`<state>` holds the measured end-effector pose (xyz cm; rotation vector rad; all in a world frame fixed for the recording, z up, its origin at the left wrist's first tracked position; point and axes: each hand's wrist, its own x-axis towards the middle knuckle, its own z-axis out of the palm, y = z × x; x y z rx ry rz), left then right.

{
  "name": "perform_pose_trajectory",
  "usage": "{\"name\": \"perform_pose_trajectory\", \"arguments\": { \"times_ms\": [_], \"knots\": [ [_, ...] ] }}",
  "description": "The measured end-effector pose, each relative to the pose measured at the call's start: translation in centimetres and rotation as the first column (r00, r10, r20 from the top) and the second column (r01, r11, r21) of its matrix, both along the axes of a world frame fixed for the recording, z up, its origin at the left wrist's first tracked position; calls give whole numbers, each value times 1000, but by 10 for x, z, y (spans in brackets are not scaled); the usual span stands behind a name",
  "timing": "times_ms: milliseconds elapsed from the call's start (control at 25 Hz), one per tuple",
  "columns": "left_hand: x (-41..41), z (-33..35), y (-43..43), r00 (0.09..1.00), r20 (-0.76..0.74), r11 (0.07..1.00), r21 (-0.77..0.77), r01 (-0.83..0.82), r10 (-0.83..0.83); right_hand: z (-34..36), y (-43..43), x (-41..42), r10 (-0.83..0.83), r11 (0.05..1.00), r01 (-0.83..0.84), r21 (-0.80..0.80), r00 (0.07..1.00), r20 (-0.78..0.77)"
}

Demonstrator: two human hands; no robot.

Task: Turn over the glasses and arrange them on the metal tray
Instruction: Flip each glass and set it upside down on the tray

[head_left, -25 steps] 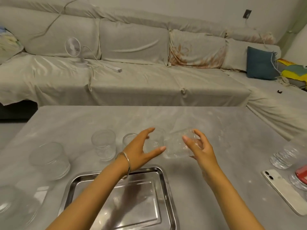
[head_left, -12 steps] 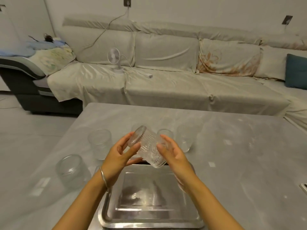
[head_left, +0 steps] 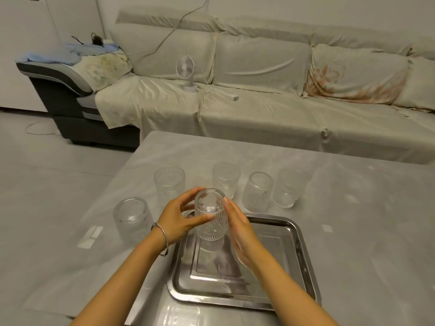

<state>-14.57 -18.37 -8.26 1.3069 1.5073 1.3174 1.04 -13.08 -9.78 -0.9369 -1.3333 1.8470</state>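
A ribbed clear glass stands upside down, base up, over the far left corner of the metal tray. My left hand grips its left side and my right hand presses flat against its right side. Whether its rim touches the tray I cannot tell. Several more clear glasses stand on the grey table beyond the tray: one at the left, one behind the held glass, one and one to the right. A wider glass stands left of my left wrist.
The grey table ends at a left edge with bare floor beyond. A covered sofa with a small white fan runs along the far side. A strip of white tape lies on the table's left part.
The glass was tilted on its side between both hands half a second ago; now it is fully inverted and lower, over the tray's far left corner. The view has shifted left.
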Motion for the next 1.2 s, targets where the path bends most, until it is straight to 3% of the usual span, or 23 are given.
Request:
{"name": "perform_pose_trajectory", "arguments": {
  "times_ms": [400, 920, 1120, 1200],
  "knots": [
    [-3, -20, -3, 1000, 4, 1000, -23, 11, -11, -22, 1, -4, 11, 993, -20, -114, 997, -76],
    [-4, -27, -4, 999, -9, 998, -41, 36, -37, -27, 2, -1, 6, 994, -13, -112, 998, -69],
    [-11, 4, -16, 993, -120, 1000, -7, 14, -15, -6, 4, 3, -35, 999, 32, 30, 995, 93],
    [-25, 27, -28, 986, -169, 999, 50, 2, 7, 13, 7, 2, -59, 990, 49, 130, 996, 73]
  ]
}}
